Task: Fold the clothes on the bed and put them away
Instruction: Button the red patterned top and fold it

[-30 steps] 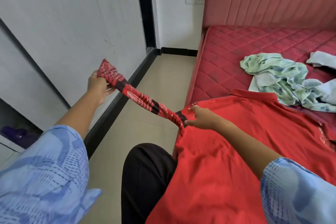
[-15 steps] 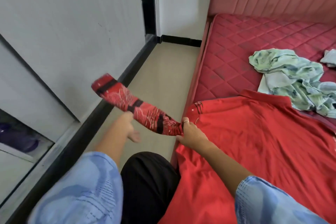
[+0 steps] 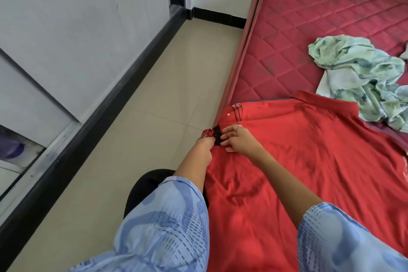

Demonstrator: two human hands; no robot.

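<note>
Head view: fingers point(image 3: 227, 133) of the right hand point(image 3: 239, 140) curl onto the black-banded cuff of a red patterned sleeve point(image 3: 209, 133), while the left hand point(image 3: 204, 149) grips the bunched sleeve from below, at the mattress edge. Both work a large red cotton shirt point(image 3: 309, 172) spread across the quilted red mattress point(image 3: 309, 35). At two o'clock lies a crumpled pale green printed garment point(image 3: 362, 73), touching the shirt's collar.

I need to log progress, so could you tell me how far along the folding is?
Nothing looks put away yet. In hand: the left hand and right hand are gathering the patterned sleeve of the red shirt, spread flat. Left: the crumpled green garment on the mattress.
</note>
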